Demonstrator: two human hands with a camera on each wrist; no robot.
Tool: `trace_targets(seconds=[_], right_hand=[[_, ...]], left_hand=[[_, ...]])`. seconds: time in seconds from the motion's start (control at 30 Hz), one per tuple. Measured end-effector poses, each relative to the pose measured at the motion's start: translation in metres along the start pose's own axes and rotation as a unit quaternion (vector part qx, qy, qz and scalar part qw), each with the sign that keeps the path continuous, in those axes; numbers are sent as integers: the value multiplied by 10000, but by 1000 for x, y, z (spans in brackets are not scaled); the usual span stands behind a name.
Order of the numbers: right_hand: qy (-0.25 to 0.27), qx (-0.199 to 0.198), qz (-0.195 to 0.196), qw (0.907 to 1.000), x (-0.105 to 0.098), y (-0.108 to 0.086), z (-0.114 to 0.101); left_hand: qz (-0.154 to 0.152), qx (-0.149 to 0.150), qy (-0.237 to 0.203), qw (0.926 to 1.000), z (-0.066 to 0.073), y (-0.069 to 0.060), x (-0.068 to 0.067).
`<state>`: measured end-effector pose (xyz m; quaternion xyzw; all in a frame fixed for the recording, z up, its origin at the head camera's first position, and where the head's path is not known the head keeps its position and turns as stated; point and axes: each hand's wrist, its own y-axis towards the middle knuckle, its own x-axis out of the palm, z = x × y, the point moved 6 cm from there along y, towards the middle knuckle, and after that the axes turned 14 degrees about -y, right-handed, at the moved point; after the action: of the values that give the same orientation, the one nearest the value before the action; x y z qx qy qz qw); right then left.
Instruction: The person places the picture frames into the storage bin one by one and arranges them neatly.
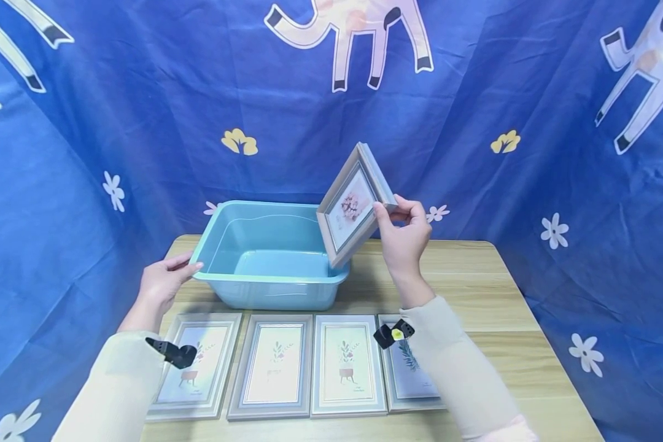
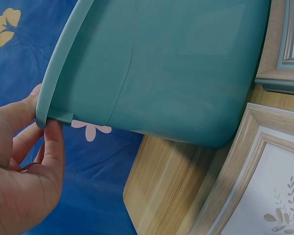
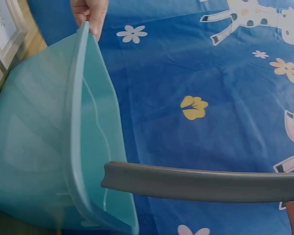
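Note:
A blue-green plastic basin (image 1: 271,293) stands at the back left of the table. My left hand (image 1: 162,285) pinches its left rim; the left wrist view shows thumb and fingers (image 2: 53,147) on either side of the rim's corner. My right hand (image 1: 406,239) grips a picture frame (image 1: 327,236) by its right edge. Tilted, this frame is held up over the basin's right end, its lower corner near the rim. A pinkish flower print shows in it. In the right wrist view the picture frame (image 3: 201,185) appears edge-on across the basin's opening.
Several framed plant prints lie in a row along the front: one at left (image 1: 229,368), two in the middle (image 1: 305,368) (image 1: 381,368), and one partly under my right sleeve (image 1: 389,383). Blue patterned cloth (image 1: 287,123) hangs around the wooden table (image 1: 492,307).

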<state>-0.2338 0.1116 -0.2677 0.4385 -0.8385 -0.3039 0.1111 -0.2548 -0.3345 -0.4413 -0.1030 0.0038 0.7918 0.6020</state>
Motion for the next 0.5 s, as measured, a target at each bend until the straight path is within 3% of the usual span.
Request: trace_targets(seconds=[0.4,0.5], right_hand=[[-307,-61,23,9995,19,-22,3],[-317,-91,0,9995,28,-24,21]], left_hand=[[12,1,94,10000,2,-4,2],[28,5,74,10000,3,-5,3]])
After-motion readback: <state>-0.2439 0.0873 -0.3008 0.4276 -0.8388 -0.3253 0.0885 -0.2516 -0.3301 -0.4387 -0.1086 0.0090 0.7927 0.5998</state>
